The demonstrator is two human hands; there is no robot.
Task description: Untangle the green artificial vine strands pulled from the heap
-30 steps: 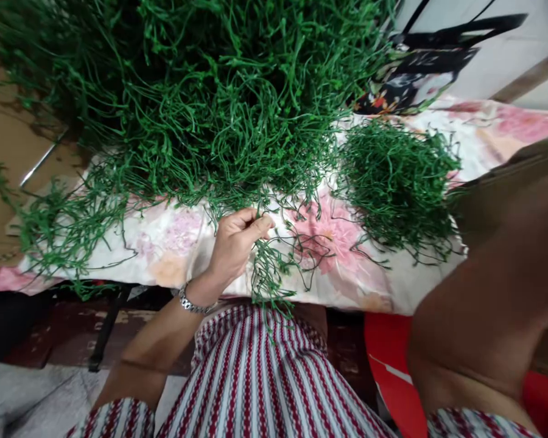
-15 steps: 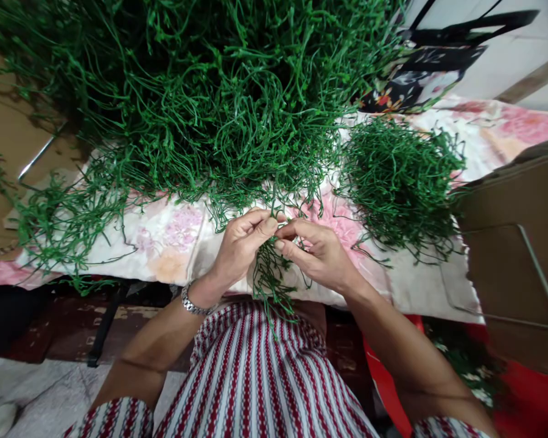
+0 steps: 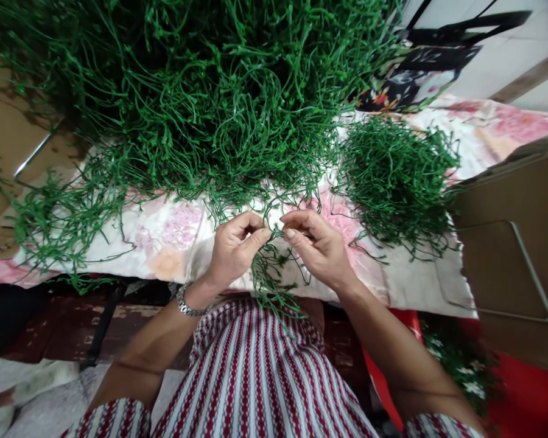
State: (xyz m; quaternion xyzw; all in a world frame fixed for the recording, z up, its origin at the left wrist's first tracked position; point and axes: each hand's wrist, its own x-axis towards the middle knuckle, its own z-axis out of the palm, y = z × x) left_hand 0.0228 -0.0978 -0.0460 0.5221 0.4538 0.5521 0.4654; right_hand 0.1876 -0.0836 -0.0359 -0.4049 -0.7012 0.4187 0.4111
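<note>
My left hand (image 3: 236, 250) and my right hand (image 3: 320, 248) meet fingertip to fingertip above the flowered cloth (image 3: 167, 264). Both pinch a thin green stem (image 3: 277, 232), a short piece of which shows between thumbs and forefingers. Just below them hangs a small bunch of green stems (image 3: 274, 283), some reaching over the cloth's front edge onto my striped clothing. A big tangled heap of green stems (image 3: 210, 103) rises behind my hands. To the right lies a smaller, denser pile of stems (image 3: 399, 182).
Loose stems (image 3: 68, 222) spread over the cloth's left end, near a metal rod (image 3: 39, 149) on cardboard. A cardboard box (image 3: 516, 255) with a wire handle stands at the right. Behind is a black flowered bag (image 3: 415, 76). White flowers (image 3: 472, 383) and something red sit low at right.
My hands have drawn slightly apart and lower, so a bit of stem shows between the fingertips. The view has shifted a little. At lower left, part of another person's limb has appeared.
</note>
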